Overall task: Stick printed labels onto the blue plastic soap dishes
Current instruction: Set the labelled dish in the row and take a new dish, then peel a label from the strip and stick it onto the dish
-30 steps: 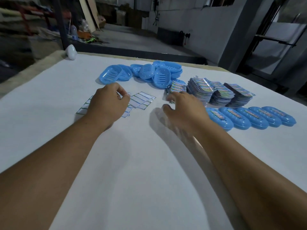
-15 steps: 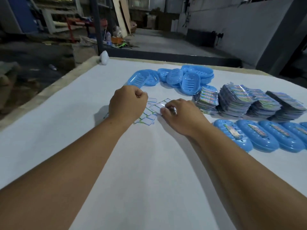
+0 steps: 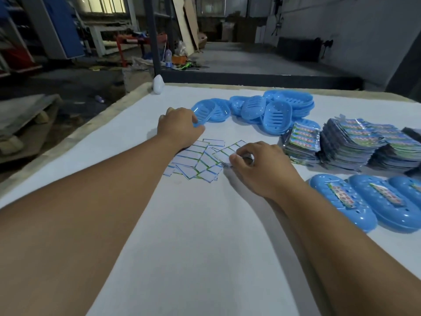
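A loose pile of unlabelled blue soap dishes (image 3: 278, 110) lies at the back of the white table (image 3: 205, 247). My left hand (image 3: 180, 127) reaches the nearest dish (image 3: 205, 111) of that pile, its fingers curled over the near rim. My right hand (image 3: 257, 166) hovers low over scattered white backing slips (image 3: 196, 160), thumb and fingers pinching a small label that is mostly hidden. Stacks of printed labels (image 3: 350, 142) stand to the right. Labelled dishes (image 3: 341, 199) lie bottom-up in a row at the right edge.
A small white object (image 3: 158, 84) sits at the table's far left corner. The table's left edge (image 3: 68, 137) drops to a cluttered workshop floor. A dark post (image 3: 152, 35) stands just behind the table.
My left hand has left the backing slips and moved forward to the nearest blue dish. My right hand came left from the label stacks and stays pinched over the slips.
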A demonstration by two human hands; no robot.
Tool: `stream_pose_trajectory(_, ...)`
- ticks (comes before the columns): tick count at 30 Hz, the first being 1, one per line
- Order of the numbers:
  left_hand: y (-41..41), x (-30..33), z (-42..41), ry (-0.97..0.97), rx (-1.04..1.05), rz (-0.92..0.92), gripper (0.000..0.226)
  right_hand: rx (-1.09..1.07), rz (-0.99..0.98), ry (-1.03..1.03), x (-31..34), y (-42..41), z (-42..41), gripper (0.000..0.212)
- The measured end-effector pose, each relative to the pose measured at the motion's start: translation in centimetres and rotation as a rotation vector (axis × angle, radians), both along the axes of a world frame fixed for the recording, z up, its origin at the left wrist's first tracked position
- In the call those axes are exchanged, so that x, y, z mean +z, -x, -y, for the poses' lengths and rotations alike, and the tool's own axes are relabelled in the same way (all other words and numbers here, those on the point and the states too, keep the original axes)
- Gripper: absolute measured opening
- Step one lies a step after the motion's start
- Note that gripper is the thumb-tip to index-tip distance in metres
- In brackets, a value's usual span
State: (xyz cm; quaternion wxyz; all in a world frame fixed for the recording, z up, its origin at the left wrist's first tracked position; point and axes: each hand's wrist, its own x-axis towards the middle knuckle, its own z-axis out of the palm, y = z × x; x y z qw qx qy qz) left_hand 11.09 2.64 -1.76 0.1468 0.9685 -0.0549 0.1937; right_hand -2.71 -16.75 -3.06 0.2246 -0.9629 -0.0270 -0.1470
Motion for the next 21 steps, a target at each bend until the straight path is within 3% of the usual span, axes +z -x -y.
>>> stream_pose_trajectory(5, 0.0, -0.1, 0.6, 0.027, -0.013, 0.030, 0.015, -0.014, 0.001, 0.004, -0.1, 0.1, -0.1, 0.033)
stream_pose_trajectory(12, 1.6, 0.3, 0.6, 0.021, -0.015, 0.180, 0.016, -0.004, -0.018, -0.024, 0.0, 0.4, -0.2, 0.030)
stream_pose_trajectory(15, 3.6, 1.2, 0.7, 0.200, -0.062, 0.238, 0.017, -0.004, -0.011, -0.041, 0.0, 0.3, -0.2, 0.037)
stream_pose_trajectory(21, 8.3, 2.0, 1.3, 0.636, -0.118, 0.169, 0.022, 0.058, 0.214, -0.257, 0.3, 0.7, 0.2, 0.079)
